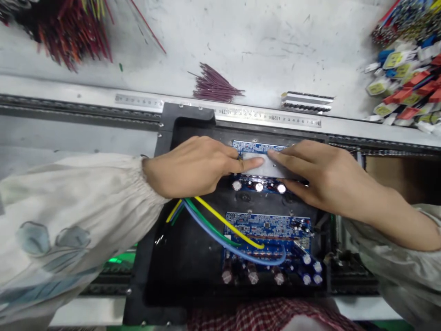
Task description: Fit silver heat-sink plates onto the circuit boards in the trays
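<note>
A black tray (172,257) holds two blue circuit boards. On the far board (248,147) lies a flat silver metal piece (263,166). My left hand (193,166) rests on that piece from the left, fingers together pressing on it, while also holding yellow, green and blue wires (220,225) that run down to the near board (268,230). My right hand (317,172) lies flat on the piece from the right, fingers stretched out over it.
A metal ruler strip (220,112) runs along the rail behind the tray. Behind it lie a bundle of purple wires (213,87), a small striped metal part (306,102), red wires (69,32) at far left and labelled connectors (406,78) at far right.
</note>
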### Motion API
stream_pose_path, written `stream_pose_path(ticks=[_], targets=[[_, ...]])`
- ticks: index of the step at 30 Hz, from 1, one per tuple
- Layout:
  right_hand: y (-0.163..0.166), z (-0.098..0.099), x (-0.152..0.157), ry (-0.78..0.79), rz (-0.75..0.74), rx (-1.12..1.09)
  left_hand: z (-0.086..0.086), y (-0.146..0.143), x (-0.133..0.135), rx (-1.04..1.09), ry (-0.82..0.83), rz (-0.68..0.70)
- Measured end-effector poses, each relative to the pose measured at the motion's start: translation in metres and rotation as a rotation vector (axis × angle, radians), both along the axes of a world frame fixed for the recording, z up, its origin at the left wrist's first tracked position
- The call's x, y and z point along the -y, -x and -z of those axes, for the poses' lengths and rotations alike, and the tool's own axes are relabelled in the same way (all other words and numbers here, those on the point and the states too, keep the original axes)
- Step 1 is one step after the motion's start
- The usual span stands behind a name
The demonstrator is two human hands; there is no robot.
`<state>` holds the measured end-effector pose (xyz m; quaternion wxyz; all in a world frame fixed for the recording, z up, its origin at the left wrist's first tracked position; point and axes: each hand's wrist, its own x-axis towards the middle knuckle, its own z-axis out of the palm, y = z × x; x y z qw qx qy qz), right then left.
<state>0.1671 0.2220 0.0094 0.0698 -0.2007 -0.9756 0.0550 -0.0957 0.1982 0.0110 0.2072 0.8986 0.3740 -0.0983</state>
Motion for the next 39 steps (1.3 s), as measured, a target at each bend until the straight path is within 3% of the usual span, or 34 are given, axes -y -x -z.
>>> stream_pose_path(ticks=[17,24,30,35,39], targets=[[-0.003,0.012,0.002,-0.01,-0.024,-0.174,0.0,0.0,0.001,0.004,0.007,-0.01],[0.0,0.012,0.007,-0.004,0.051,-0.198,-0.001,-0.001,0.002,-0.02,0.019,-0.005],[-0.001,0.012,0.004,-0.039,0.023,-0.165,-0.002,-0.002,0.001,-0.033,0.013,0.007],[-0.003,0.009,-0.001,0.023,-0.037,-0.121,-0.003,-0.002,0.001,-0.025,0.028,0.014],[-0.004,0.008,0.0,-0.008,0.002,-0.097,-0.005,-0.002,0.001,-0.015,0.011,0.025]])
